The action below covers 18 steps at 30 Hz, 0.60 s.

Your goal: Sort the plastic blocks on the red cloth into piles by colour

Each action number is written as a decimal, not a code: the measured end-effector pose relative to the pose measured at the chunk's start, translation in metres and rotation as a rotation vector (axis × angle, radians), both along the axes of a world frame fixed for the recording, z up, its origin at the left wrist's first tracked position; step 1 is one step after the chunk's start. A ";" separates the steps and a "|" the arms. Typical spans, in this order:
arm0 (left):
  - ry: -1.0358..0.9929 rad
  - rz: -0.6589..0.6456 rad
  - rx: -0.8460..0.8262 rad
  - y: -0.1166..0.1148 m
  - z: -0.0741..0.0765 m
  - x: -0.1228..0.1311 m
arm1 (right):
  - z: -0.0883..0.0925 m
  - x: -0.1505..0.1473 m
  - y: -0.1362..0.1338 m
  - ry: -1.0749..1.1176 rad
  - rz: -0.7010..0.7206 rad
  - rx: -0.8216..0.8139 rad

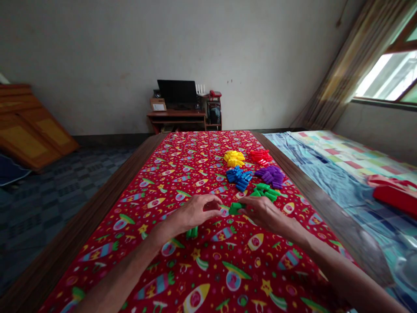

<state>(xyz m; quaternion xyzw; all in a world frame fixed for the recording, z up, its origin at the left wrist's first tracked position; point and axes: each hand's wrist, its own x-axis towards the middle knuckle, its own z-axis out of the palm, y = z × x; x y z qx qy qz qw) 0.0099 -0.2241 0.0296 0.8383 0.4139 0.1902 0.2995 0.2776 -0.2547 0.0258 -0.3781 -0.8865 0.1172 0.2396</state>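
Over the middle of the red patterned cloth, my right hand (264, 213) pinches a small green plastic piece (235, 208); its exact kind is too small to tell. My left hand (202, 210) is just left of it, thumb and fingers curved apart with nothing between them. Beneath my left wrist lie other green pieces (192, 233), partly covered. Just beyond my right hand is a green pile (265, 191), partly hidden by it. Farther back lie piles of blue pieces (239, 177), purple pieces (271, 176), yellow pieces (233, 158) and red pieces (259, 156).
The cloth (182, 278) covers a long dark wooden table (107, 191). Along its right side is a bed (312, 158) with blue and checked covers. At the far wall stands a desk (176, 114) with a monitor (177, 93). A wooden cabinet (32, 126) is at left.
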 end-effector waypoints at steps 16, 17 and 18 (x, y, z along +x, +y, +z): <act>0.240 -0.027 -0.096 0.011 -0.009 -0.013 | -0.019 0.101 0.008 -0.422 -0.651 0.071; 0.148 -0.002 -0.106 0.012 -0.012 -0.009 | -0.015 0.096 0.006 -0.414 -0.659 0.088; 0.049 0.030 -0.121 0.013 -0.014 -0.004 | -0.012 0.090 0.004 -0.380 -0.636 0.101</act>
